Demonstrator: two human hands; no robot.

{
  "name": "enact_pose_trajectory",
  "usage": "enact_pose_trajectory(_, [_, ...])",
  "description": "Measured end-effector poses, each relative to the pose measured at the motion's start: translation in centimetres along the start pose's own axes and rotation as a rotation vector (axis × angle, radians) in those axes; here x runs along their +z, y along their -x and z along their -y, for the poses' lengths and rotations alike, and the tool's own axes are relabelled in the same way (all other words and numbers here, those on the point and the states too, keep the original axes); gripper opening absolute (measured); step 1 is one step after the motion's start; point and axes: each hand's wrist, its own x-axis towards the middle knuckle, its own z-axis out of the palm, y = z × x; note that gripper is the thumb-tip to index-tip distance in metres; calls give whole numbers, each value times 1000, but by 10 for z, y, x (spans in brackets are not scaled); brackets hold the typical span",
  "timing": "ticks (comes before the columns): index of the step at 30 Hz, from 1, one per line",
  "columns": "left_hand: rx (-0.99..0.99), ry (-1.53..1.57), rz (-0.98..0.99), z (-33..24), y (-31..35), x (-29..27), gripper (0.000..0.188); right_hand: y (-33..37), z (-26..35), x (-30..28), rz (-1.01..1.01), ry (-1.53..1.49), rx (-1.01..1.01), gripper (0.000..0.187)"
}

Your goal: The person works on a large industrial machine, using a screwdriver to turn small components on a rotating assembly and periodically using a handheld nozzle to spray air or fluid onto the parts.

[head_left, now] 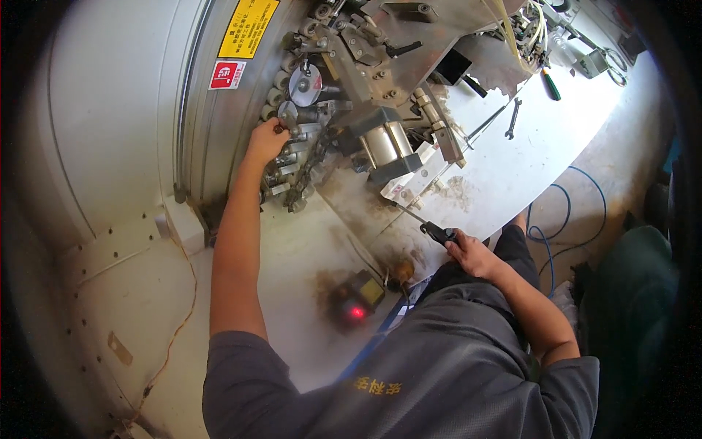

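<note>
Looking down from my head: my left hand is reaching up into the machine, fingers curled closed against the small rollers beside the chain. My right hand is gripping the black handle of a screwdriver, its thin shaft pointing toward the silver cylinder. A wrench is lying well apart on the white table.
</note>
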Motion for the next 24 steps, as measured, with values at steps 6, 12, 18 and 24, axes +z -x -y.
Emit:
enact_pose_trajectory(6, [-82, -284, 49, -19, 3, -2, 56, -1, -1, 1, -9, -7, -12, 54])
enact_pose_trajectory(12, [-213, -395, -33, -15, -2, 21, 65, 2, 0, -1, -41, 6, -3, 54])
enact_pose_trajectory(18, [-213, -123, 271, -4, -17, -4, 66, 2, -6, -1, -45, 3, -33, 55])
enact_pose_trajectory(24, [-153, -416, -80, -4, -10, 22, 56, 0, -9, 3, -65, 2, -46, 53])
